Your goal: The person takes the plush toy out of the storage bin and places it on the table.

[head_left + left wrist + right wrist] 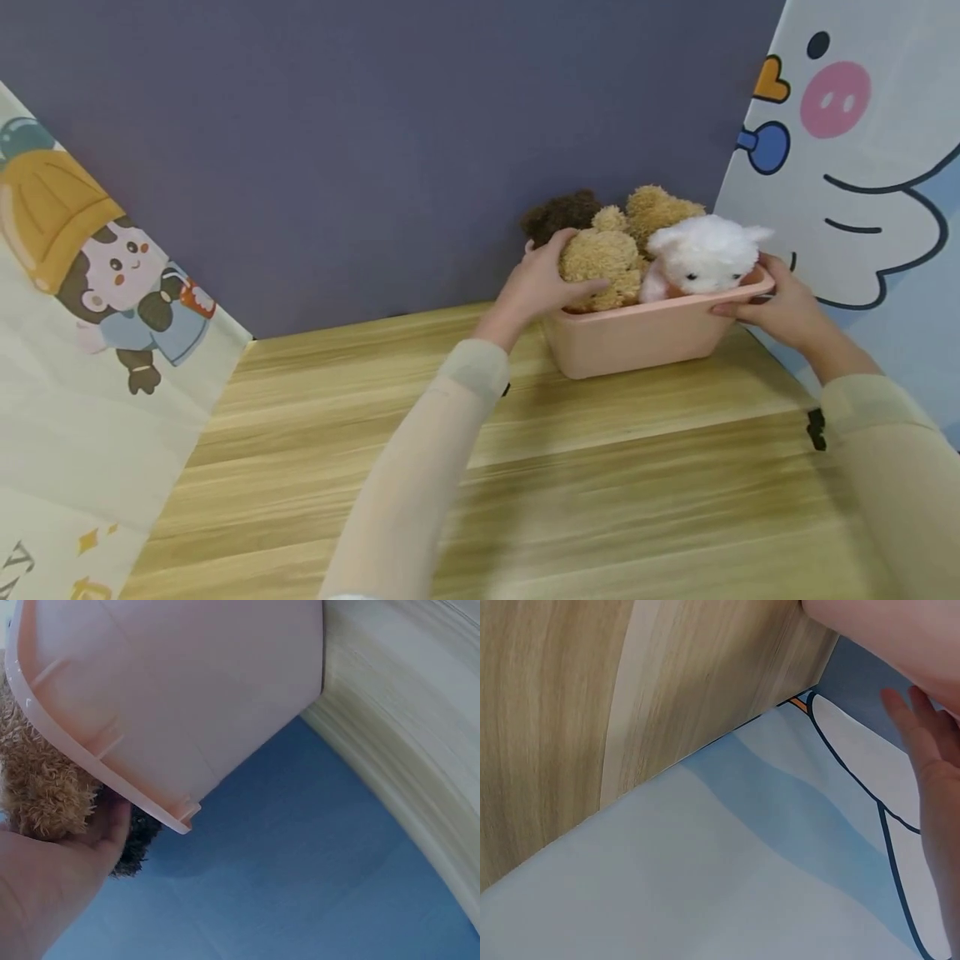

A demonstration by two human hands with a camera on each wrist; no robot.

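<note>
A pink plastic bin (pixel 637 337) sits at the back right of the wood-grain table, filled with plush toys. In it are a curly tan plush toy (pixel 600 262), a white plush toy (pixel 708 250) with small dark eyes, another tan plush toy (pixel 656 212) behind and a dark brown plush toy (pixel 562 215). My left hand (pixel 536 279) holds the front tan plush at the bin's left end, thumb across its front; the left wrist view shows fingers reaching in between tan and dark fur. My right hand (pixel 787 308) grips the bin's right end, thumb on the front rim.
A dark blue-grey panel (pixel 375 167) stands behind the table (pixel 360 400). Cartoon-printed sheets flank it, a left sheet (pixel 112 433) and a right sheet (pixel 885 192) close beside my right hand. A small black piece (pixel 816 429) lies at the table's right edge.
</note>
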